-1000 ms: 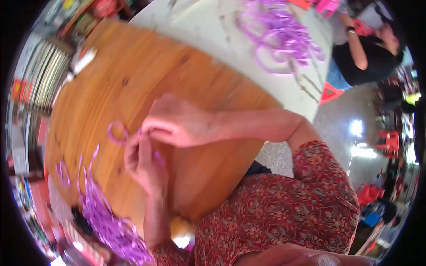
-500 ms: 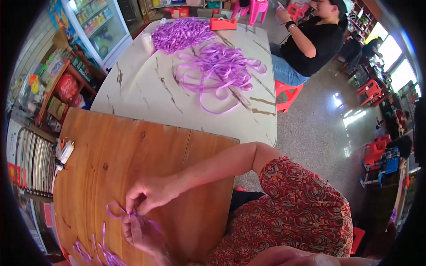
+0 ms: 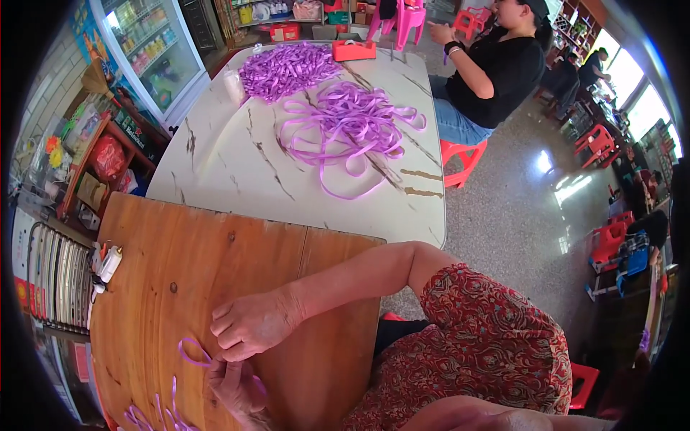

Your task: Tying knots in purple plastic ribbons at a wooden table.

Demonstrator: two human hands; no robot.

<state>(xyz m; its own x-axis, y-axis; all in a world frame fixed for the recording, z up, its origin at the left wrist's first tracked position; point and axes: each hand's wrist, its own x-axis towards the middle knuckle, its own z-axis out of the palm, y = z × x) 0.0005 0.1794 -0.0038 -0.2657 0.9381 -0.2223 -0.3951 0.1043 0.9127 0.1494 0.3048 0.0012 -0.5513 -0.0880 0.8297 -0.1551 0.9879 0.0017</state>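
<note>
Over the wooden table, my right hand (image 3: pixel 253 327) is closed, its fingertips meeting those of my left hand (image 3: pixel 233 384) just below. Both hands pinch a narrow purple ribbon (image 3: pixel 188 358). A small loop of it sticks out to the left of the fingers, and a short bit shows beside my left palm. The exact spot where the fingertips grip is hidden behind my right hand. Several cut lengths of purple ribbon (image 3: pixel 172 409) lie on the wood at the near left.
A white marbled table (image 3: pixel 230 172) adjoins the wooden table (image 3: pixel 180 244). It carries a loose ribbon heap (image 3: pixel 352 122), a denser purple pile (image 3: pixel 287 70) and a red tape dispenser (image 3: pixel 353 50). A glue gun (image 3: pixel 108 264) lies at the left edge. Another person (image 3: pixel 489 72) sits at the far right.
My right hand has turned over, so its back now faces up and covers the pinch. Both hands stay together on the ribbon. The view has tilted slightly.
</note>
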